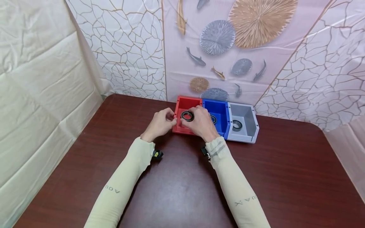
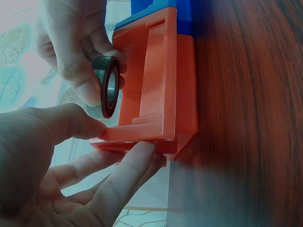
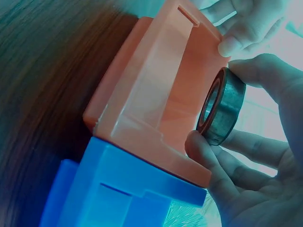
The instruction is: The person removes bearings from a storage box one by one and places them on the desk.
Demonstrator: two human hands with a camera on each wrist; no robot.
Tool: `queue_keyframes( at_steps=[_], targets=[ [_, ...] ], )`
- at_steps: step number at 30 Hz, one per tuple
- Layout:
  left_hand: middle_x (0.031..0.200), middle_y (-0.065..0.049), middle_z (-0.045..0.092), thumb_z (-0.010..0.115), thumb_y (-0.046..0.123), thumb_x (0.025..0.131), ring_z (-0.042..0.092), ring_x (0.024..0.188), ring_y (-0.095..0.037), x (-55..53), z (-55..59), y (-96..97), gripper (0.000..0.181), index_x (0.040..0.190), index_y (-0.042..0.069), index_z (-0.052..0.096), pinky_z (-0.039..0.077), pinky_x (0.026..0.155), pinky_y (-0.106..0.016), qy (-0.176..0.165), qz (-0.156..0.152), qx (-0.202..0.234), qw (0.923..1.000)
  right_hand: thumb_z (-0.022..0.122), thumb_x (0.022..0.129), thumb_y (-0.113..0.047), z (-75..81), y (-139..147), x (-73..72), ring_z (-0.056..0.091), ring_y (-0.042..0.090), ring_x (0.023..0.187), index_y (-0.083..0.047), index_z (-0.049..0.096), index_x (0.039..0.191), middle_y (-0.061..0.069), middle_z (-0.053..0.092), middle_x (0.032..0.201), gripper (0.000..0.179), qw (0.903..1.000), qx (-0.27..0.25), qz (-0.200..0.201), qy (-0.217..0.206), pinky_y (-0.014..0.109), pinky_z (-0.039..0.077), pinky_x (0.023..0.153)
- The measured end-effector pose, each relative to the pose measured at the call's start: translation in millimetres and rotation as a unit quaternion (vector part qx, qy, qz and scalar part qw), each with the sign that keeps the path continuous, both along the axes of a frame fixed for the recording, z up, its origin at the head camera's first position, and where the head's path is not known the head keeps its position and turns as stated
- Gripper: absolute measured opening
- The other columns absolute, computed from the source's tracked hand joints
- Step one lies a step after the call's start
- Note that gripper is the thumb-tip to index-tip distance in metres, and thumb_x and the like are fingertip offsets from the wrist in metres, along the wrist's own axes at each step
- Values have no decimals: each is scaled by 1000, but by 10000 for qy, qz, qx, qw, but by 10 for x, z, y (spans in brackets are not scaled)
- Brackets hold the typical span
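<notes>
Between thumb and fingers, my right hand (image 1: 201, 122) pinches a ball bearing (image 1: 187, 116), a thick metal ring with a dark seal. The bearing is tilted on edge at the mouth of the red bin (image 3: 165, 90), as both wrist views show. My left hand (image 1: 162, 123) grips the left side wall of that red bin (image 2: 163, 94), thumb at the rim and fingers against the outer face. The blue bin (image 1: 221, 109) adjoins on the right, holding another bearing (image 1: 213, 119), partly hidden by my right hand. A third bearing (image 1: 237, 125) lies in the grey bin (image 1: 252, 140).
The three bins stand side by side near the back edge of a dark reddish-brown table (image 1: 168, 190). Behind them hangs a patterned cloth (image 1: 137, 47), and a pale cloth (image 1: 42, 79) hangs along the left side.
</notes>
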State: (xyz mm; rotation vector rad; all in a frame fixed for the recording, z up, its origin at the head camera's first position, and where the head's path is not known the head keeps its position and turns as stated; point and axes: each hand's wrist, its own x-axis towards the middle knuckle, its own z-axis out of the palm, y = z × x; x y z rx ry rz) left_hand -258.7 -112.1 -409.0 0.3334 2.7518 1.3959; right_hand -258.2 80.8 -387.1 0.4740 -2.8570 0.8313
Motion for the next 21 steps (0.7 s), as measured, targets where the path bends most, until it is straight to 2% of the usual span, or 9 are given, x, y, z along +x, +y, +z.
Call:
queue_keyframes(
  at_steps=[13,21],
  targets=[
    [105,-8,71,65,21,98,69,90,-20,-6,-40,43,16,109,10,63,60,81,-35,-120,-58,91,9999,77,87,-36,0,75,2,63,26,96,-4,72,117,12,67,106,44,9998,-87,50,-172,40,61,81],
    [106,-11,71,64,19,98,70,87,-21,-4,1,0,17,112,9,63,60,80,-35,-114,14,46,9999,79,86,-36,12,22,-13,63,27,99,-2,71,116,14,67,108,46,9998,-190,72,-61,39,60,83]
  ],
)
